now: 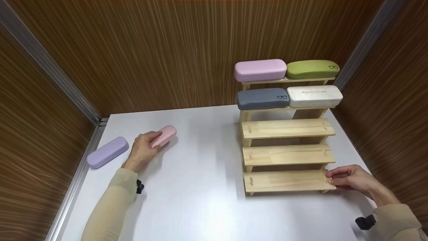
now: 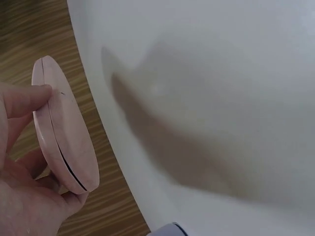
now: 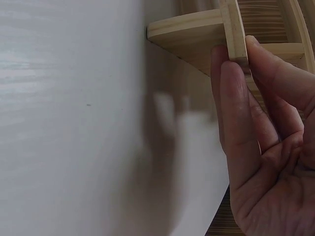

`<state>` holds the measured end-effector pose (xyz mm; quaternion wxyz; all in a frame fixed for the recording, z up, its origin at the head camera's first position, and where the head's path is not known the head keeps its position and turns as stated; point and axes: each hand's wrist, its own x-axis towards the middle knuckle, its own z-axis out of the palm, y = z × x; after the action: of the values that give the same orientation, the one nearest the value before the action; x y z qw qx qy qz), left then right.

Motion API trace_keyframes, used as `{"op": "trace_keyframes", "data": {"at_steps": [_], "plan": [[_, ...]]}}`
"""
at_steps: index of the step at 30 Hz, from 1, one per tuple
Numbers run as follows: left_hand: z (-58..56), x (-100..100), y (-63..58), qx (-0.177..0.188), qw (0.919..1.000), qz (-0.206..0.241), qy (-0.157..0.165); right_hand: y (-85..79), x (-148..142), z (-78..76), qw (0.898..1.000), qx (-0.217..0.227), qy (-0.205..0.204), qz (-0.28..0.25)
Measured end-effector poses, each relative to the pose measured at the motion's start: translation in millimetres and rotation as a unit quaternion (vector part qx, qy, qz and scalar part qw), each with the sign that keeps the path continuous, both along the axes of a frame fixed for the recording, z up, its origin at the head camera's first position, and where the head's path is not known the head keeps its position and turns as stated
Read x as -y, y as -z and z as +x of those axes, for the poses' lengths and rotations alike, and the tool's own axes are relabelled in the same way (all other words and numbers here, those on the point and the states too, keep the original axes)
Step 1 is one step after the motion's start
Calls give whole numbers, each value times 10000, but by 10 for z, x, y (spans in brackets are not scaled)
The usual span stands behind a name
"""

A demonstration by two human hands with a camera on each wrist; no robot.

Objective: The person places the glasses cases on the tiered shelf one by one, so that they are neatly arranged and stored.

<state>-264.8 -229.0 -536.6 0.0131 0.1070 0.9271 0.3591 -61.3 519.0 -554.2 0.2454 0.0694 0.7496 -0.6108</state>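
Note:
My left hand (image 1: 144,147) grips a light pink glasses case (image 1: 166,134) between thumb and fingers. In the left wrist view the pink case (image 2: 74,123) is closed, a thin seam running along its side, and it is held off the white surface. At the right, my right hand (image 1: 359,180) pinches the end of the lowest board of a stepped wooden rack (image 1: 284,181). The right wrist view shows thumb and fingers on both faces of that board (image 3: 236,34). To the left of my left hand lies a lilac glasses case (image 1: 107,152).
On the rack's top step sit a pink case (image 1: 260,70) and a green case (image 1: 312,69). One step lower are a grey-blue case (image 1: 262,99) and a white case (image 1: 315,96). Wood-patterned panels (image 1: 187,57) border the white table (image 1: 197,187) at the back and sides.

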Motion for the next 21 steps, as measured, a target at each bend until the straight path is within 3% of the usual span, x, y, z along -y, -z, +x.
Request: {"op": "trace_keyframes", "data": {"at_steps": [6, 21], "plan": [[20, -118, -95, -351, 9988, 5, 335, -3, 2, 1, 10000, -45, -4, -88], [218, -565, -478, -753, 9904, -229, 1137, -3, 2, 4, 9998, -130, -34, -146]]}}
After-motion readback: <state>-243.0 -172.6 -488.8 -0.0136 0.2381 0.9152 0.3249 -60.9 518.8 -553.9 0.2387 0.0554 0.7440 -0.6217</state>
